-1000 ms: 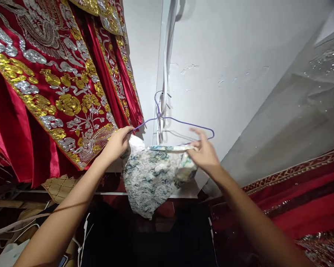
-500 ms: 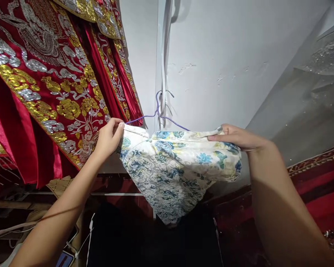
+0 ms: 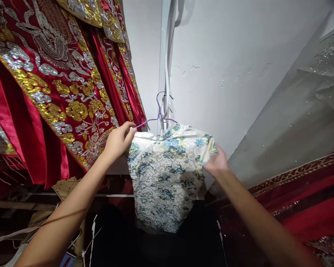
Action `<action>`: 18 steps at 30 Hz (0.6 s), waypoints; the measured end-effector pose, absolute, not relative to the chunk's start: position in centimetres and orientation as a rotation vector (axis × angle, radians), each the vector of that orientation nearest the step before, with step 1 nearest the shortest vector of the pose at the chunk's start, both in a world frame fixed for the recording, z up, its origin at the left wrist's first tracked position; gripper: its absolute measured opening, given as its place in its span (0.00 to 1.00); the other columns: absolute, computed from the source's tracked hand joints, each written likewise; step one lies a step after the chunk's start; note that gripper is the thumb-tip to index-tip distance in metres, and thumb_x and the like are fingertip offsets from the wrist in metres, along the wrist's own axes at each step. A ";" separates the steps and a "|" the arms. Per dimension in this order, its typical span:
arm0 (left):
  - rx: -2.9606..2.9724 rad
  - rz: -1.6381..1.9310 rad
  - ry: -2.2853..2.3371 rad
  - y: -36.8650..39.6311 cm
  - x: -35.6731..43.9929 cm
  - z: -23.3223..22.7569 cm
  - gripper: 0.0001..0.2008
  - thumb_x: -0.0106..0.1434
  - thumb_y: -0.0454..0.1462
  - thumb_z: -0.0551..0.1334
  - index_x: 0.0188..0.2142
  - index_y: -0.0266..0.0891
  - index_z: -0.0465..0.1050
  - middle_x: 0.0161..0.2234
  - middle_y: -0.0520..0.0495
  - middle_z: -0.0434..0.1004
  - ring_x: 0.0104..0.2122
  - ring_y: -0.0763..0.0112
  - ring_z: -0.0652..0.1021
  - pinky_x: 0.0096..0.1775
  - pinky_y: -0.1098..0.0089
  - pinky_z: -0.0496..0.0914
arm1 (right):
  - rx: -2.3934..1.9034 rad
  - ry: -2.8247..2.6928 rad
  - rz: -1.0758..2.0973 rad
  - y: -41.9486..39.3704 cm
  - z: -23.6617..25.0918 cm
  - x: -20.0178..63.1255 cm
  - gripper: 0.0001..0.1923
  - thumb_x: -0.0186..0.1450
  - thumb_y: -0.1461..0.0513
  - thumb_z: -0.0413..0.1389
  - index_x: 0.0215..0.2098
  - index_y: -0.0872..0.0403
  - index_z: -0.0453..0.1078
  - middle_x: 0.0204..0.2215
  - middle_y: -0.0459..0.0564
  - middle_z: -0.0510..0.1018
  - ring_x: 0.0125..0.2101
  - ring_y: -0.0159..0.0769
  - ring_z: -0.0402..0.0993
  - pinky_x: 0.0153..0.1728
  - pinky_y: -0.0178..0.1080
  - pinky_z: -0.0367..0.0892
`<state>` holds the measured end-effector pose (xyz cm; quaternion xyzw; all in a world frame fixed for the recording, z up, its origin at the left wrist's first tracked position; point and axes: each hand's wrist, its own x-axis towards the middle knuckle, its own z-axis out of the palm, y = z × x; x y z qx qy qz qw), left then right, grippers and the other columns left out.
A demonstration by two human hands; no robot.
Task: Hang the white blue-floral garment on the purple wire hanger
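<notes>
A small white garment (image 3: pixel 164 178) with blue and yellow flower patterns hangs on a purple wire hanger (image 3: pixel 159 111). The hanger's hook sits on a fixing beside a white strip on the wall. My left hand (image 3: pixel 119 141) pinches the garment's left shoulder at the hanger's left end. My right hand (image 3: pixel 216 163) grips the garment's right edge, just below its right shoulder. The hanger's right arm is hidden under the cloth.
Red robes with gold and silver embroidery (image 3: pixel 52 81) hang close on the left. More red embroidered cloth (image 3: pixel 300 193) lies at the right, under a clear plastic cover (image 3: pixel 317 92). A white wall (image 3: pixel 225 55) is behind. Cables and dark clutter sit lower left.
The garment went from bunched under the hanger to spread wide between both hands, and now drapes over the hanger. My right hand moved down and inward along its right edge.
</notes>
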<state>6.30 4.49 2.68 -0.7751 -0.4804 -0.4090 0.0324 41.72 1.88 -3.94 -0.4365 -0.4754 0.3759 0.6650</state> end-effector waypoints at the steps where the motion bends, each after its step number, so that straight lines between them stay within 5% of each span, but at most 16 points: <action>1: -2.370 -1.252 -1.505 4.4 6.3 2.7 0.18 0.72 0.48 0.54 0.51 0.42 0.73 0.34 0.47 0.81 0.30 0.64 0.77 0.32 0.69 0.62 | -0.956 -1.038 0.909 1.6 -3.6 42.5 0.26 0.68 0.41 0.47 0.44 0.50 0.76 0.43 0.56 0.82 0.50 0.54 0.76 0.47 0.59 0.74; 6: -2.305 -1.306 -1.547 5.1 7.0 3.4 0.18 0.70 0.49 0.56 0.51 0.41 0.74 0.28 0.49 0.76 0.26 0.66 0.72 0.29 0.69 0.59 | -0.793 -1.106 1.094 -0.6 1.7 43.7 0.28 0.66 0.41 0.47 0.48 0.49 0.76 0.46 0.55 0.82 0.55 0.56 0.74 0.53 0.62 0.70; 10: -2.333 -1.430 -1.479 6.1 7.5 4.1 0.12 0.68 0.45 0.59 0.39 0.39 0.76 0.28 0.49 0.76 0.27 0.67 0.73 0.32 0.69 0.61 | -0.681 -1.322 1.041 -2.5 5.1 40.2 0.31 0.67 0.40 0.43 0.52 0.47 0.75 0.47 0.54 0.81 0.54 0.54 0.75 0.50 0.59 0.72; 15: -2.683 -1.741 -1.376 5.2 7.9 2.6 0.12 0.68 0.44 0.61 0.35 0.37 0.74 0.28 0.49 0.76 0.29 0.68 0.74 0.34 0.69 0.67 | -0.687 -1.977 1.261 -4.4 2.2 37.0 0.27 0.68 0.42 0.49 0.46 0.50 0.78 0.45 0.55 0.81 0.49 0.50 0.78 0.50 0.53 0.72; 18: -3.034 -1.894 -1.207 3.3 9.1 0.7 0.13 0.66 0.45 0.64 0.40 0.37 0.75 0.32 0.47 0.77 0.33 0.69 0.77 0.37 0.70 0.70 | -0.995 -2.142 0.864 -4.1 -2.0 35.9 0.29 0.67 0.46 0.56 0.62 0.47 0.68 0.61 0.54 0.71 0.61 0.51 0.67 0.61 0.54 0.63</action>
